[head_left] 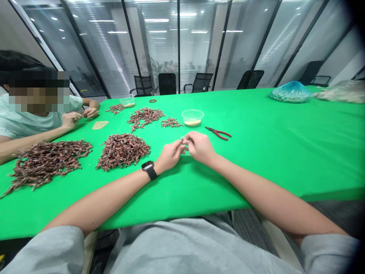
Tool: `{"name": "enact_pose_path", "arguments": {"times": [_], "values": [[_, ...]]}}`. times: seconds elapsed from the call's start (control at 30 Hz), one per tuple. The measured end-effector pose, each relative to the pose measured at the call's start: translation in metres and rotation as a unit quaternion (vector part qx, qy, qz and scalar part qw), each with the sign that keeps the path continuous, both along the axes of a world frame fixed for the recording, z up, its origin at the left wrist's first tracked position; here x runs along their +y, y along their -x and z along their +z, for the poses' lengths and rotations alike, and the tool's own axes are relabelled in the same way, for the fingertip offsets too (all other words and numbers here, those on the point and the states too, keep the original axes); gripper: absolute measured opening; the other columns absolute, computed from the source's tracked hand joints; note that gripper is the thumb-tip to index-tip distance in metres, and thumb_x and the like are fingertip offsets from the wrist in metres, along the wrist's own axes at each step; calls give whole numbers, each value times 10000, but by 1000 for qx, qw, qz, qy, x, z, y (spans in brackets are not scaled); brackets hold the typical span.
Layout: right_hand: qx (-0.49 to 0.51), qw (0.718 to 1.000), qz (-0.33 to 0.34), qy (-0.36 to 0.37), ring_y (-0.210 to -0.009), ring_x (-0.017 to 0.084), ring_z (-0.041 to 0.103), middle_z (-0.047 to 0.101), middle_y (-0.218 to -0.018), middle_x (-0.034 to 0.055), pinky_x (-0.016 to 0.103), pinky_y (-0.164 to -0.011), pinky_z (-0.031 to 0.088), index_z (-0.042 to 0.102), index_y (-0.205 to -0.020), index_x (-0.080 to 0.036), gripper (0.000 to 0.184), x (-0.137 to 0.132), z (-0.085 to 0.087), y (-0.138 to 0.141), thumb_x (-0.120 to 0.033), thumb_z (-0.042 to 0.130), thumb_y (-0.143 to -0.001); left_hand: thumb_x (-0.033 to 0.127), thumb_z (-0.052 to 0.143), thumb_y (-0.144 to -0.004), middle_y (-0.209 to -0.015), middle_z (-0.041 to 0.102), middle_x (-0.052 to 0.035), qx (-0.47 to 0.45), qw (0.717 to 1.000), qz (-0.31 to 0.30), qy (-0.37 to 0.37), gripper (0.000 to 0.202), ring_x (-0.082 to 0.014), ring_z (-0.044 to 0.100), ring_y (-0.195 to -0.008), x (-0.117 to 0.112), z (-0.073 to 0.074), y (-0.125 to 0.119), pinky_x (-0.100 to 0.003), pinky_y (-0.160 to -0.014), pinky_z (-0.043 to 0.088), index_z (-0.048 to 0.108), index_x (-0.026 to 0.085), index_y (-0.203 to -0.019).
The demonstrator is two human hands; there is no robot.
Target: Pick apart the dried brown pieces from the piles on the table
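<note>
My left hand (171, 154) and my right hand (200, 146) meet above the green cloth, fingertips pinched together. Between them shows a tiny brown piece (181, 140), mostly covered by the fingers; it resembles the twisted brown pieces heaped on the table. Just beyond my hands stands a clear plastic bowl (192, 114) with a layer of small yellowish bits at its bottom. Red-handled pliers (219, 133) lie to the right of the bowl, jaws pointing left. A small group of brown pieces (171, 122) lies left of the bowl.
Large heaps of brown pieces (124, 150) (51, 161) cover the left side, with another pile (146, 116) farther back. A co-worker (37, 114) sits at left, hands together near yellowish bits (100, 125). A second bowl (127, 102), a brown ring (153, 101) and a blue bag (290, 92) stand farther off.
</note>
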State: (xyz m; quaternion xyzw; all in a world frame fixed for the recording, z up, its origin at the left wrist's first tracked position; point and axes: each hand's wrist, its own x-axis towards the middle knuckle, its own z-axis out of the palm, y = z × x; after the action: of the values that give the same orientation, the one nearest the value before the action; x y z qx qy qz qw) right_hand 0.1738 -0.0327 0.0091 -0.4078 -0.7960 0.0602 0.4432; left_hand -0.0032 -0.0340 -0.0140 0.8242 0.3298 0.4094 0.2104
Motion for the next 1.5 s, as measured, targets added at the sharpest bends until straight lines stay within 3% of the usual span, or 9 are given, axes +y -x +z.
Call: {"name": "enact_pose_path", "arguments": {"times": [0.13,0.37,0.6,0.93,1.2,1.27,1.37,1.43,1.5], "values": [[62,993,44,91,-688,162,589,675,-743,26,276,-663,426,630,-795,-175,125,2,6,0,-216,572,-898,324,449,-1021,-868,746,-57,-20,1000,6,18,269,-136,690,-724,2,0,-2,-228,-709,516,628,138,-1098],[-23,996,79,17,-650,136,532,666,-823,34,267,-641,392,654,-892,-173,156,7,9,-12,-283,559,-947,382,464,-1019,-833,733,-61,-85,994,-5,71,314,-141,666,-706,5,0,-3,-247,-708,526,643,126,-1038],[-135,988,71,-34,-758,161,548,644,-839,47,272,-696,365,640,-882,-176,178,3,14,-16,-248,503,-970,400,465,-1020,-783,692,-40,-74,996,-13,57,325,-138,646,-706,5,0,-2,-245,-709,504,648,132,-1003],[-123,984,128,12,-667,125,492,617,-734,10,254,-650,320,617,-746,-175,239,0,17,-15,-222,500,-949,384,447,-1027,-775,708,-38,-32,999,-27,33,325,-149,658,-721,4,1,0,-255,-732,486,645,145,-930],[47,967,133,211,-568,105,426,536,-589,-21,243,-549,298,607,-639,-163,257,3,10,-7,-263,511,-855,293,435,-1022,-818,718,-41,18,999,-14,-22,249,-139,660,-717,1,3,0,-231,-706,469,639,154,-990],[116,933,130,313,-514,97,367,481,-552,-30,241,-494,269,562,-608,-172,233,3,13,-5,-270,523,-815,284,425,-1025,-839,721,-44,39,999,-14,-27,248,-142,665,-731,-1,4,1,-234,-713,466,637,159,-994],[201,848,128,473,-435,84,171,281,-480,-79,249,-414,158,472,-588,-203,198,1,18,-5,-267,524,-768,293,427,-1023,-854,727,-48,61,998,-6,-32,242,-155,674,-749,-1,4,1,-243,-711,468,634,168,-1022],[211,815,154,517,-435,86,117,222,-485,-93,252,-400,138,437,-604,-219,196,0,19,-5,-279,508,-777,299,437,-1017,-858,734,-53,55,998,2,-25,234,-164,683,-754,-1,3,1,-249,-706,479,630,168,-1034],[179,850,157,470,-435,92,163,257,-493,-84,251,-412,171,439,-625,-219,204,0,16,-5,-289,492,-810,299,439,-1012,-866,744,-61,33,999,0,-1,231,-171,698,-760,0,2,0,-255,-714,501,627,165,-1014]]}}
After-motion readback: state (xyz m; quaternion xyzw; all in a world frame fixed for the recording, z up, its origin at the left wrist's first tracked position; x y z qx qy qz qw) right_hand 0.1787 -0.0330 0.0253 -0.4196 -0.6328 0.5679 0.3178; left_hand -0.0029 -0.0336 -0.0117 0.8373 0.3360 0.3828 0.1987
